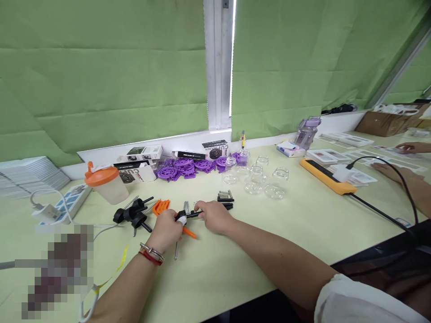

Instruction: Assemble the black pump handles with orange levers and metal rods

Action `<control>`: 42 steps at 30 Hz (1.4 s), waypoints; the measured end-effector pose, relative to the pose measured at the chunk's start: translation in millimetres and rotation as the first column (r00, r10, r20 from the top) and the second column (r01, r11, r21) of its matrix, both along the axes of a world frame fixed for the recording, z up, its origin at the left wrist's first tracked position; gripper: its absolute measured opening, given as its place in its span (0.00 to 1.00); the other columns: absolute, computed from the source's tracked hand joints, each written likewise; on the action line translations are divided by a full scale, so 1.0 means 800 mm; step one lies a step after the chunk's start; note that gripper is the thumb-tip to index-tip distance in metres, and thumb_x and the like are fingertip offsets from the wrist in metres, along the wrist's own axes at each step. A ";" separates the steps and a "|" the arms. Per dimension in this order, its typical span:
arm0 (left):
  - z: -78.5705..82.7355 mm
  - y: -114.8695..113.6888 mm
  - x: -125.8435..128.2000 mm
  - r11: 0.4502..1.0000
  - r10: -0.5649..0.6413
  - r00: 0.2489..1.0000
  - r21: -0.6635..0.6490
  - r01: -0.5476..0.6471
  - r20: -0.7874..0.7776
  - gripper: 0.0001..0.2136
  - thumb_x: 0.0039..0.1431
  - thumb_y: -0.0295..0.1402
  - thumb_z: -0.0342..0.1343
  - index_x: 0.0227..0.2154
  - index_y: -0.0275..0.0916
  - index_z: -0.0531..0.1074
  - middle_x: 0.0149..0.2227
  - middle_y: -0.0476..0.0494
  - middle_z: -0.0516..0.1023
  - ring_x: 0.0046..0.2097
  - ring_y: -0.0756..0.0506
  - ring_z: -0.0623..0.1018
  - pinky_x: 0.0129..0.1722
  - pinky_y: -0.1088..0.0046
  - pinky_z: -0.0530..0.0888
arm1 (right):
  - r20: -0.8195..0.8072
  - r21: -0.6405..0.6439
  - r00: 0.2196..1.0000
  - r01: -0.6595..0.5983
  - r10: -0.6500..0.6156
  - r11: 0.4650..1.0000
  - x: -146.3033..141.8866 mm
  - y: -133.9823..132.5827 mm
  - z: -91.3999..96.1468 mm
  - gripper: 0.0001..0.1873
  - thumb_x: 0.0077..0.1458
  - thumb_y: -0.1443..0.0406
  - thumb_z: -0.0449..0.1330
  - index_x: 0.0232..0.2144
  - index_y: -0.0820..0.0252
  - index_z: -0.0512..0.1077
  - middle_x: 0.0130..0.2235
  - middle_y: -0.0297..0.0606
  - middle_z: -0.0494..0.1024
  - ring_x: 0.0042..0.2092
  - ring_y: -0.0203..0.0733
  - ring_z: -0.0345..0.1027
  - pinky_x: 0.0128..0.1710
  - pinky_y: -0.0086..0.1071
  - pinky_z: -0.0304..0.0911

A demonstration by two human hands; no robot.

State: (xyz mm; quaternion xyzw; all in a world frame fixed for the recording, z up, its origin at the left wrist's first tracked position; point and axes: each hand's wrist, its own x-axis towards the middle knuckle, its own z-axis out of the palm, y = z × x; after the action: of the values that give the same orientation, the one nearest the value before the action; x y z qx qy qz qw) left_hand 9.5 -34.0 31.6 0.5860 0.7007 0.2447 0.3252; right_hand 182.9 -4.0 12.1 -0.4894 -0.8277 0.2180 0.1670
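Observation:
My left hand (167, 231) is closed round a black part with a round head (181, 214); an orange lever (189, 232) and a thin metal rod (176, 251) stick out below the fingers. The fingers of my right hand (215, 217) pinch a slim black rod (194, 214) that meets this part; whether the two are joined I cannot tell. Behind my hands lie several metal pins (186, 206) and orange clip-shaped pieces (160, 207). To the left is a heap of black round-headed parts with stems (134, 214). Springs (225, 194) and black rods (230, 206) lie beyond my right hand.
Purple wheel-shaped pieces (183, 168) and cup holder boxes (138, 172) line the back. Clear cups (254, 181) stand right of them. An orange-lidded cup (109, 184) and white power strip (72, 202) are left. An orange power strip (326, 176) lies right, near another person's hands (390, 172).

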 end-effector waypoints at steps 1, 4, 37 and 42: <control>0.000 0.000 0.000 1.000 0.001 1.000 0.000 -0.001 0.004 0.05 0.44 0.33 0.54 0.19 0.40 0.65 0.17 0.45 0.69 0.20 0.41 0.73 0.21 0.67 0.65 | -0.002 -0.002 1.000 0.001 -0.001 1.000 0.000 0.000 0.000 0.18 0.53 0.73 0.55 0.45 0.53 0.68 0.34 0.34 0.78 0.36 0.39 0.68 0.29 0.29 0.48; 0.000 0.000 -0.001 1.000 0.006 1.000 -0.010 -0.006 0.017 0.04 0.43 0.33 0.54 0.20 0.39 0.66 0.17 0.45 0.69 0.20 0.41 0.73 0.21 0.66 0.65 | -0.015 -0.020 1.000 0.001 -0.002 1.000 0.000 -0.001 0.001 0.19 0.52 0.74 0.55 0.47 0.53 0.67 0.36 0.34 0.78 0.37 0.40 0.68 0.30 0.29 0.48; -0.008 0.009 -0.007 1.000 0.003 0.991 -0.026 -0.007 -0.136 0.03 0.46 0.25 0.52 0.21 0.38 0.66 0.17 0.47 0.71 0.21 0.45 0.75 0.18 0.73 0.66 | 0.150 0.068 0.989 -0.015 0.004 0.998 -0.005 0.001 -0.005 0.18 0.54 0.70 0.55 0.48 0.53 0.67 0.37 0.36 0.79 0.39 0.42 0.70 0.30 0.30 0.48; -0.010 0.010 -0.007 1.000 0.007 0.993 -0.028 -0.010 -0.116 0.04 0.48 0.26 0.52 0.21 0.38 0.65 0.16 0.47 0.70 0.20 0.45 0.75 0.18 0.72 0.67 | 0.108 0.096 0.994 -0.028 0.018 0.995 -0.004 0.001 -0.007 0.18 0.54 0.71 0.55 0.47 0.52 0.65 0.36 0.33 0.79 0.39 0.41 0.71 0.29 0.30 0.47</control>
State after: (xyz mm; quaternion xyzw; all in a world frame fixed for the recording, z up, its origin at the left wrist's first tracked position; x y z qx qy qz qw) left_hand 3.9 -26.1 23.8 0.5914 0.7244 0.2016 0.2915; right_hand 179.6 -3.1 6.2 -0.4821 -0.8506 0.1529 0.1438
